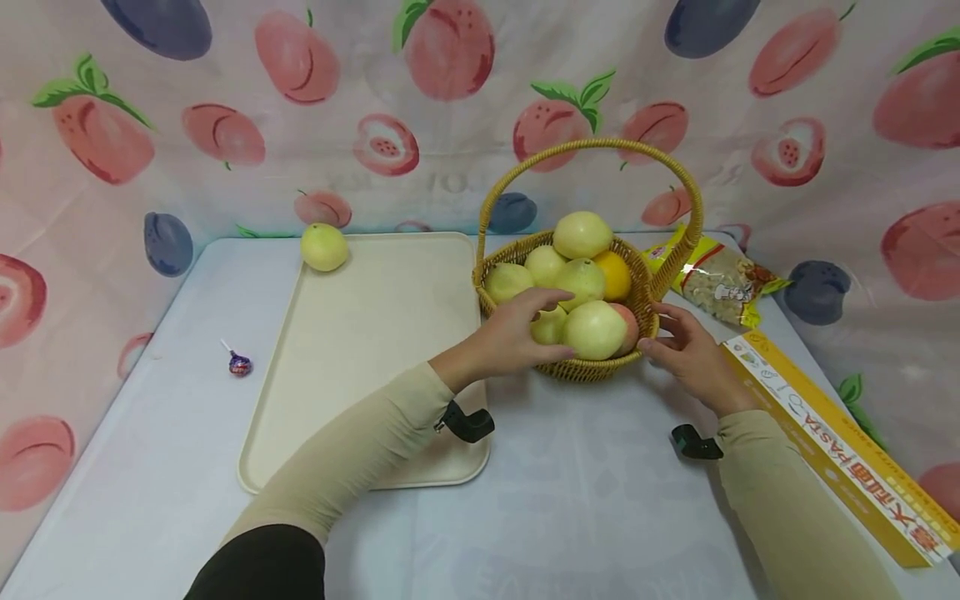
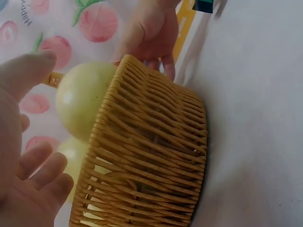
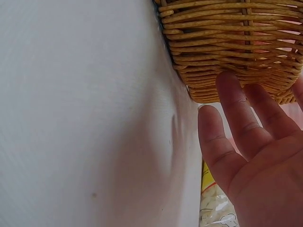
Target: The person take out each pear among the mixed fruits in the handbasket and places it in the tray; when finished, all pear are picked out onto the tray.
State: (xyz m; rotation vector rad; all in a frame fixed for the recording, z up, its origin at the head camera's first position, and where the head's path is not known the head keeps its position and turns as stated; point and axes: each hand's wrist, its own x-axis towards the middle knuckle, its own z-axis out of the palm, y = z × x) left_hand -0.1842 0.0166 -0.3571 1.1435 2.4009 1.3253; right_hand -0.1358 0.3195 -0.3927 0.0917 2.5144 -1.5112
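Observation:
A wicker basket [image 1: 577, 371] with a tall arched handle holds several pale green round fruits [image 1: 592, 329], an orange [image 1: 615, 275] and a reddish fruit [image 1: 628, 329]. Over the basket's front left, my left hand [image 1: 510, 333] has thumb and fingers spread around the nearest pale green fruits. The left wrist view shows a gap between its fingers and the front fruit [image 2: 83, 101]. At the basket's right side is my right hand [image 1: 693, 358]. Its extended fingers [image 3: 236, 111] reach the woven outer wall, seemingly touching it; the thumb is mostly cut off in that wrist view.
Left of the basket lies a cream tray [image 1: 367, 350], with another pale green fruit [image 1: 324, 247] at its far left corner. A wrapped lollipop [image 1: 239, 363] lies farther left. Behind and right are a yellow clear-fronted food bag [image 1: 720, 279] and a long yellow pasta box [image 1: 840, 442].

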